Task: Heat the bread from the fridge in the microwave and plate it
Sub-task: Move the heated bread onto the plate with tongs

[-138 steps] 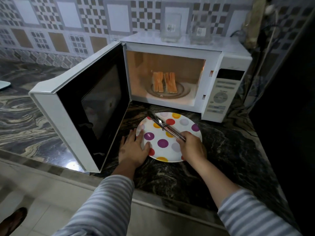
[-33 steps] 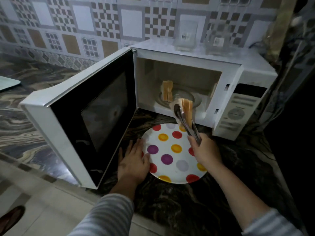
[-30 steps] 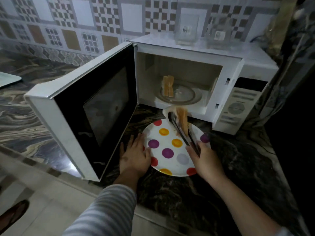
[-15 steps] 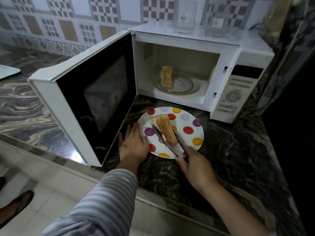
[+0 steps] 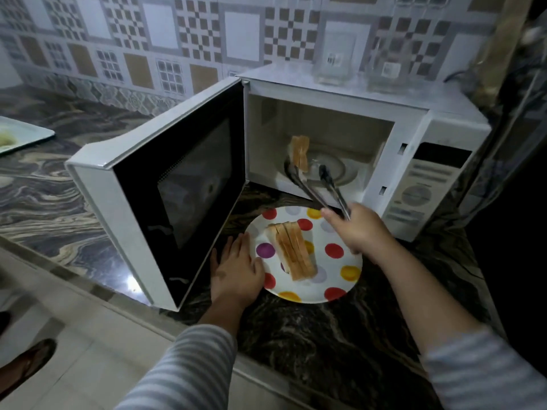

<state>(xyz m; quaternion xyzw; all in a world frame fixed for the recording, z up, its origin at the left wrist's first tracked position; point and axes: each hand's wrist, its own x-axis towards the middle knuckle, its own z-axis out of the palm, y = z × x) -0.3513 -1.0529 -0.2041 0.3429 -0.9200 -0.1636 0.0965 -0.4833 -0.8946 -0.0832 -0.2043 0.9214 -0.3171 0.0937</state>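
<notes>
Since half a second ago: first bread stack (image 5: 293,251) released onto the polka-dot plate (image 5: 349,279); tongs (image 5: 318,184) lifted away, tips now inside the open microwave (image 5: 325,137).

Right hand (image 5: 356,229), centre right of frame, fist closed round the tong handles. Tong arms spread apart. Left tip sits at the base of the second bread stack (image 5: 300,155); right tip stands off to its right. Actual contact uncertain, cavity dim.

Second stack stands on edge on the turntable (image 5: 340,167), up and left of the right hand, long axis running away from the camera. Right hand is the nearer one.

Left hand (image 5: 236,270) flat on the counter (image 5: 325,335), fingers open, holding nothing, touching the plate's left rim.

Contents: plate holds one stack lying tilted; microwave holds one.

Judgement: close the tongs across the stack's thin faces.
</notes>
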